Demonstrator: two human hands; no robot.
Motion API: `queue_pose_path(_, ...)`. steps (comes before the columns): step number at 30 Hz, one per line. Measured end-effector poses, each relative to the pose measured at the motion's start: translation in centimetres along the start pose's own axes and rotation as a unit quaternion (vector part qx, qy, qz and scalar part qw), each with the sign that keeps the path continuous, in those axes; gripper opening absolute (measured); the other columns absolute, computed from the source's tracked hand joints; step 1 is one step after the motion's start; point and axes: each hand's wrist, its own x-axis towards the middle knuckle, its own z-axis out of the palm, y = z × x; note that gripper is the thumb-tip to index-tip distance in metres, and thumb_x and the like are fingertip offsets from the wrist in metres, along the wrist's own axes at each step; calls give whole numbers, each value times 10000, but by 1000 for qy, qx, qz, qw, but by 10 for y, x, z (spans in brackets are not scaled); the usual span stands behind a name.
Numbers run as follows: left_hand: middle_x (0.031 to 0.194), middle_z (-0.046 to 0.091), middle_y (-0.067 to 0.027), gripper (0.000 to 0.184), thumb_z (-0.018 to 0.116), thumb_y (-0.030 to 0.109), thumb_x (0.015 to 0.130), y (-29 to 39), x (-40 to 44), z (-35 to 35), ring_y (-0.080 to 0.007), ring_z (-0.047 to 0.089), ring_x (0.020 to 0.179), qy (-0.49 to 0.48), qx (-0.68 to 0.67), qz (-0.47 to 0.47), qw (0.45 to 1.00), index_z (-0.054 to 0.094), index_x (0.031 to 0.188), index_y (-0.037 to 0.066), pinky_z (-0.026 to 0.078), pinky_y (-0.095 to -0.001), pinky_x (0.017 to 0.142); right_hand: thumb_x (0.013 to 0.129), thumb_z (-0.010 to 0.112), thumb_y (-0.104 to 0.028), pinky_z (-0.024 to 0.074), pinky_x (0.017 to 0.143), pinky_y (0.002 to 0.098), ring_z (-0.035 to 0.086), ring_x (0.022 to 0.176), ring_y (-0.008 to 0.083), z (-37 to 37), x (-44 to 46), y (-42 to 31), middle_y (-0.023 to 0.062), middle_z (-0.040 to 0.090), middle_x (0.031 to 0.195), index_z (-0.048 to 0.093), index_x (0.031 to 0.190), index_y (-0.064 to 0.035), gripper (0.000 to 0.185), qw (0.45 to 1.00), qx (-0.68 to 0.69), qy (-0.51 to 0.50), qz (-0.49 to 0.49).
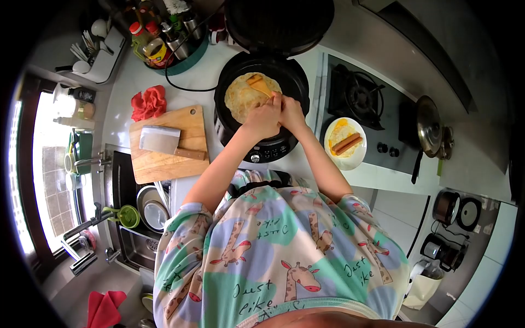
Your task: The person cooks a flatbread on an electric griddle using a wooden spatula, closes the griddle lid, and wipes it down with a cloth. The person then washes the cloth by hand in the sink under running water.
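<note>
A round flatbread [240, 97] lies in the black open electric pan [298, 82]. On its upper right part is an orange-yellow slice [261, 86] with browned pieces beside it. My left hand [263, 118] is over the flatbread's right edge, its fingers pinched together near the slice. Touching it from the right is my right hand [292, 113], fingers also closed. What the fingers hold is too small and hidden to make out. To the right, a white plate [358, 159] carries egg and sausages [346, 143].
Left of the pan, a cleaver [159, 139] rests on a wooden board [191, 123] beside a red cloth [148, 103]. A gas stove [358, 95] is at right, bottles [156, 50] at upper left, a sink [136, 249] at lower left. The pan's raised lid [279, 22] stands behind.
</note>
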Motion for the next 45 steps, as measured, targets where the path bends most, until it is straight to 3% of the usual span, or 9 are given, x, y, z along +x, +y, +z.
queue_pose_path(10, 1289, 548, -278, 844, 683, 118, 765, 24, 18, 13, -403, 596, 1146, -28, -24, 37, 999, 246, 1464, -61, 491, -454, 965, 848, 693, -215, 552, 777, 357, 707, 922, 346, -30, -16, 6, 222, 710, 944, 649, 1209, -50, 399, 997, 9, 47, 53)
queue_pose_path(13, 1317, 530, -281, 841, 688, 124, 772, 38, 9, 12, -391, 583, 1175, -51, -29, 42, 997, 249, 1467, -54, 459, -462, 1012, 864, 670, -273, 555, 736, 408, 698, 856, 382, -30, -33, 19, 231, 700, 872, 667, 1158, -35, 378, 994, 43, 98, 32)
queue_pose_path(14, 1324, 525, -281, 839, 687, 123, 773, 39, 7, 17, -390, 578, 1186, -61, -39, 46, 996, 250, 1467, -53, 454, -463, 1019, 852, 686, -170, 551, 740, 333, 729, 893, 301, -32, -40, 24, 242, 704, 909, 632, 1238, -27, 416, 996, 28, 67, 52)
queue_pose_path(26, 1313, 531, -275, 774, 648, 111, 788, 48, -12, 31, -361, 559, 1228, -46, -28, 94, 994, 276, 1444, -62, 415, -471, 1069, 885, 668, -195, 550, 731, 333, 732, 835, 286, -44, -78, 20, 225, 704, 882, 644, 1239, -52, 383, 997, 17, 41, 67)
queue_pose_path(29, 1289, 546, -275, 758, 649, 112, 792, 43, -18, 54, -376, 576, 1189, -13, -29, 117, 993, 290, 1438, -59, 428, -468, 1057, 868, 652, -218, 542, 659, 395, 685, 756, 382, -30, -86, 36, 227, 671, 785, 661, 1200, -53, 370, 996, 27, 74, 40)
queue_pose_path(34, 1231, 568, -284, 767, 679, 110, 789, 62, -37, 42, -405, 625, 1081, 65, -24, 176, 982, 299, 1433, -57, 463, -455, 1021, 892, 616, -128, 539, 704, 357, 710, 805, 327, -76, -106, -9, 204, 700, 853, 657, 1211, -70, 326, 997, -18, 28, 74)
queue_pose_path(38, 1134, 611, -289, 793, 720, 107, 753, 79, -65, 26, -412, 652, 1011, 5, -94, 199, 976, 322, 1417, -63, 481, -437, 1009, 855, 568, -27, 528, 703, 366, 693, 767, 342, -106, -135, -31, 221, 691, 855, 672, 1170, -35, 332, 987, -76, -60, 124)
queue_pose_path(41, 1126, 614, -286, 791, 726, 109, 747, 81, -74, 33, -410, 653, 1012, -8, -92, 195, 976, 333, 1411, -64, 477, -433, 1021, 847, 576, -26, 526, 696, 366, 689, 750, 336, -102, -148, -24, 219, 685, 828, 672, 1166, -23, 333, 987, -71, -74, 120)
queue_pose_path(45, 1145, 611, -284, 790, 724, 112, 751, 76, -78, 41, -409, 652, 1025, -6, -85, 187, 979, 334, 1415, -63, 487, -435, 1012, 848, 609, -93, 510, 635, 447, 649, 706, 401, -86, -154, -15, 226, 645, 745, 692, 1106, -43, 275, 995, -32, -26, 96)
